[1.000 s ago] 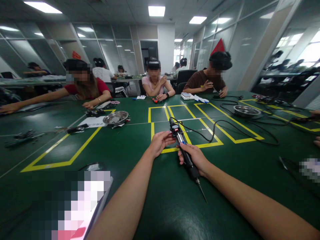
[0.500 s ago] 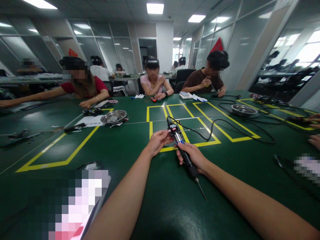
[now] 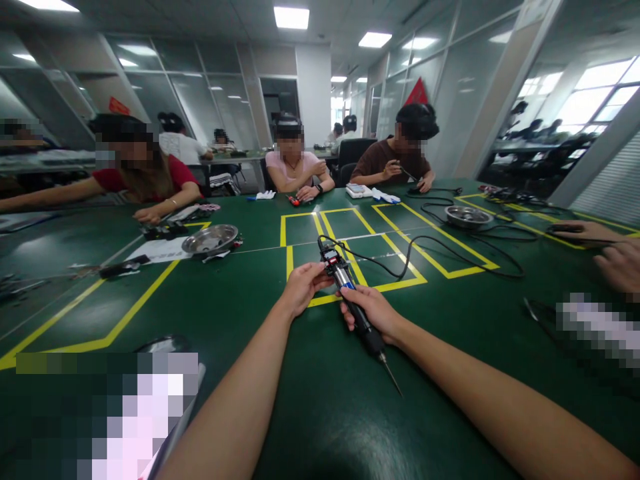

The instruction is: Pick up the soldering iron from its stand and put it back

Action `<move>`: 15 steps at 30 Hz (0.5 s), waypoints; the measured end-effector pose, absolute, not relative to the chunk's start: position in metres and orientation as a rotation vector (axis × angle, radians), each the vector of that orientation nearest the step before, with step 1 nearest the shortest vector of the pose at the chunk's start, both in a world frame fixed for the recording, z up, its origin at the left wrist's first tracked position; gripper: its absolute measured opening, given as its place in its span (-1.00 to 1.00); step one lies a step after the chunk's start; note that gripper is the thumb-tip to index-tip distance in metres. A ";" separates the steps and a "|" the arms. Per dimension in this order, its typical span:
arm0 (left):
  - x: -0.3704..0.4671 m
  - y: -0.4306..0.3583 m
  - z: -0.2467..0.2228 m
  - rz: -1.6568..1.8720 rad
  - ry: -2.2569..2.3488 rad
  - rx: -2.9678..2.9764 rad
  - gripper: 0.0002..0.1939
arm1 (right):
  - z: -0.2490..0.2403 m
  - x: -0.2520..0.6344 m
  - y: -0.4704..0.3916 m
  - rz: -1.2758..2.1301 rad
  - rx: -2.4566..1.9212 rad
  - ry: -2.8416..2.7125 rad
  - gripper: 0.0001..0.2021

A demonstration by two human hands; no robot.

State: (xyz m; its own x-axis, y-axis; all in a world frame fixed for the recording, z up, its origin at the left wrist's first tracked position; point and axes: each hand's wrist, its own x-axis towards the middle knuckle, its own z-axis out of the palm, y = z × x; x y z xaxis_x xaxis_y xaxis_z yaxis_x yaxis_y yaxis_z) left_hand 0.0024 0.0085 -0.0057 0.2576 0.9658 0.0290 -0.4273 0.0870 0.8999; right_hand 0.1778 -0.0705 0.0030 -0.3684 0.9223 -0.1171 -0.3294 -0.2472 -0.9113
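Note:
A black and silver electric screwdriver (image 3: 361, 317) lies slanted across my right hand (image 3: 373, 310), whose fingers are wrapped round its body. Its thin metal bit points down toward me and to the right. At the screwdriver's far end, where the black cable (image 3: 407, 263) comes out, my left hand (image 3: 304, 287) pinches the dark end piece between thumb and fingers. Part of that end piece is hidden by the fingertips. Beneath both hands is the green table (image 3: 320, 413) with yellow tape rectangles.
Metal bowls stand at the left (image 3: 210, 240) and at the right (image 3: 467, 217). Several people sit across the table. Another person's hands (image 3: 620, 260) rest at the right edge, one on a dark object. White gloves (image 3: 384, 196) lie at the far side.
The view has turned slightly to the right, so most things sit further left. Both hands keep the same hold on the screwdriver. The other person's hands at the right now show more fully.

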 end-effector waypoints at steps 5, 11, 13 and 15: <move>0.006 0.012 -0.008 1.237 0.778 0.963 -0.75 | 0.003 0.190 -0.052 1.607 -1.038 -1.043 -0.75; 0.006 0.013 -0.005 1.230 0.810 0.927 -0.81 | 0.017 0.298 -0.003 1.436 -1.412 -1.077 -0.80; 0.006 0.012 -0.004 1.220 0.816 0.917 -0.83 | 0.026 0.350 0.006 1.399 -1.506 -1.097 -0.81; 0.006 0.011 -0.002 1.203 0.820 0.915 -0.85 | 0.034 0.400 0.012 1.210 -1.801 -1.202 -0.78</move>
State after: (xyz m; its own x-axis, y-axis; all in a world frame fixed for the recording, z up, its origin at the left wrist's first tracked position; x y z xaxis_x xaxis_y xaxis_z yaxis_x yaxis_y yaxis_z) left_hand 0.0062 0.0113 -0.0023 0.1775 0.9831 -0.0441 -0.4004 0.1131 0.9093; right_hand 0.3995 0.0118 0.0344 0.1536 0.9290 -0.3366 0.3305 -0.3694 -0.8685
